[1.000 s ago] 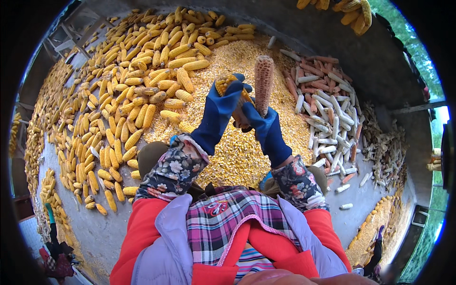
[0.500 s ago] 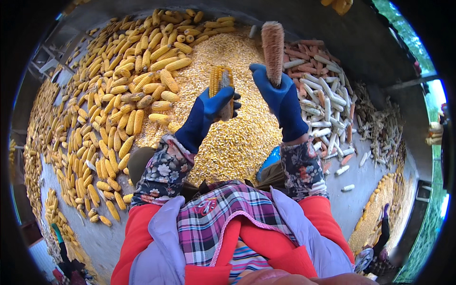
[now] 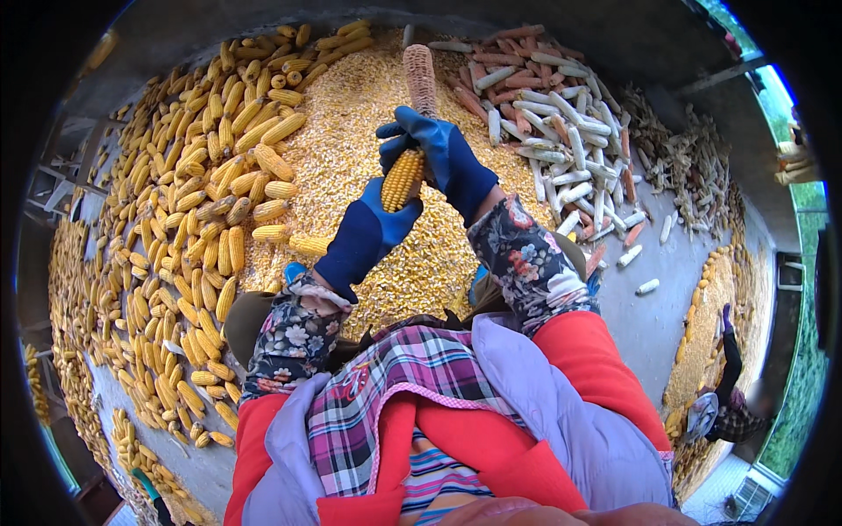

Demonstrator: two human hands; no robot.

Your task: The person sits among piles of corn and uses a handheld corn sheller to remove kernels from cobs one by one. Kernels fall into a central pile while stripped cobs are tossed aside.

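My left hand (image 3: 379,216), in a blue glove, is closed around a yellow ear of corn (image 3: 403,181) held tilted upward. My right hand (image 3: 445,156), gloved alike, grips a pinkish bare corncob (image 3: 420,77) whose far end sticks up past the fingers. The two hands meet above a heap of loose kernels (image 3: 386,285), and the cob's lower end is hidden behind the right glove and the ear. Kernels cover the ear's visible side; its far side is out of sight.
Many whole ears (image 3: 189,210) lie piled on the left. At the far right is a heap of white and reddish bare cobs (image 3: 574,131), with dry husks (image 3: 693,167) beyond it. Another person (image 3: 732,408) works at the right edge beside more kernels.
My right hand, still holding the bare cob, has come left and down against my left hand. The ear has turned, now showing rows of kernels instead of its partly stripped side.
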